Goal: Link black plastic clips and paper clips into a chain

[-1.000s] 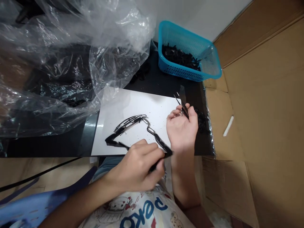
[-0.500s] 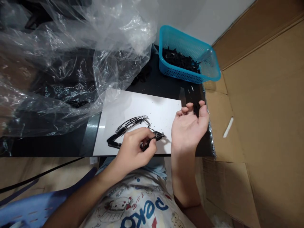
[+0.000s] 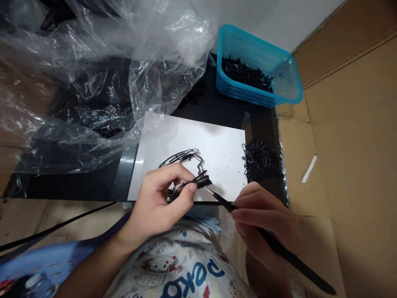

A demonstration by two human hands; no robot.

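Note:
My left hand (image 3: 166, 196) is closed over the white sheet (image 3: 186, 132), pinching a slim black plastic part (image 3: 201, 181) between thumb and forefinger. A curved black openwork frame (image 3: 180, 156) arches behind those fingers, joined to thin looped pieces; the hand hides how they connect. In my right hand (image 3: 263, 215), closed like a pen grip, is a long slim black tool (image 3: 294, 260) with a thin bright metal tip. That tip meets the black part near my left thumb; whether it touches cannot be made out. Beside the sheet, at right, lies a heap of black wire-like loops (image 3: 262, 159).
A blue basket (image 3: 248, 93) holding black pieces (image 3: 245, 72) stands at the back right. Clear plastic sheeting (image 3: 167, 78) covers the left of the black table (image 3: 217, 111). Cardboard (image 3: 356, 124) stands along the right side, with a white strip (image 3: 309, 168) on it.
My right hand, open and palm up half a second ago, has come down and now holds the slim black tool at the part. My left hand has shifted slightly left, and the black part is turned.

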